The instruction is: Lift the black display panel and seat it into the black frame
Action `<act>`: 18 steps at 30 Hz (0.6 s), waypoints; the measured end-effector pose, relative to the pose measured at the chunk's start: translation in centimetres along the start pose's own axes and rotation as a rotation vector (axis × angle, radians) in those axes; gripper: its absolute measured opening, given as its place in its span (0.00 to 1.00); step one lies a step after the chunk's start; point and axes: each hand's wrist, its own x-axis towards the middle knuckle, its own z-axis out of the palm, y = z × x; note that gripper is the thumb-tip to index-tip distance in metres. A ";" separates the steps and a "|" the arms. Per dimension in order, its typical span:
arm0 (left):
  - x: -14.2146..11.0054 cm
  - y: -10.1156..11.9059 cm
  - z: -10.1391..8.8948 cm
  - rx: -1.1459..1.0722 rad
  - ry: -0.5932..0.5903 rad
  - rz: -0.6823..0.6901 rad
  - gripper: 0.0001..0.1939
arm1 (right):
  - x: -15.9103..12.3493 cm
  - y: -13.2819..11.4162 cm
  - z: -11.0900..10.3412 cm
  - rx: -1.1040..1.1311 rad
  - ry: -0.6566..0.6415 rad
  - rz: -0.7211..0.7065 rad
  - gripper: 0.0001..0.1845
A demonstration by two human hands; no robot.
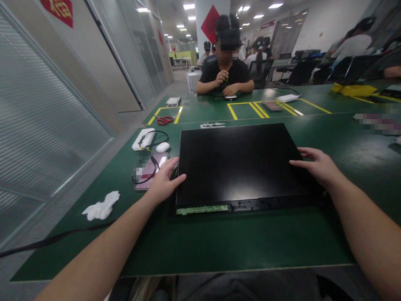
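Note:
A black LCD panel (233,161) lies face up on the green table in front of me. A green circuit board strip (202,209) shows along its near edge, toward the left. My left hand (164,179) holds the panel's left edge, thumb on top and fingers along the side. At the opposite edge, my right hand (319,165) grips the panel with its thumb over the rim; some of its fingers are behind the edge. Whether the panel is lifted or resting flat, I cannot tell.
Left of the panel are a phone (152,171), a white mouse (163,147), a white power strip (143,139) and crumpled tissue (102,206). Red-handled scissors (164,120) and small metal bits (212,125) lie beyond. A person (226,71) sits across the table (234,255).

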 end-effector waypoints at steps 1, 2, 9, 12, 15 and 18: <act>0.0 -0.1 0.0 0.007 -0.004 -0.002 0.36 | 0.0 0.1 0.1 0.002 -0.003 0.006 0.36; 0.1 -0.1 0.1 0.011 -0.009 -0.003 0.36 | 0.0 0.1 0.2 0.006 -0.004 0.013 0.36; 0.1 -0.3 0.4 0.019 -0.026 -0.031 0.34 | -0.6 -0.5 0.5 0.043 -0.045 0.079 0.37; 0.2 -0.2 0.5 0.030 -0.026 -0.063 0.33 | -0.7 -0.6 0.6 0.057 -0.053 0.100 0.37; 0.5 0.0 0.8 0.068 -0.017 -0.114 0.32 | -0.6 -0.7 0.7 0.050 -0.068 0.119 0.35; 0.8 0.2 1.0 0.142 -0.014 -0.156 0.30 | -0.5 -0.6 0.7 0.017 -0.086 0.130 0.32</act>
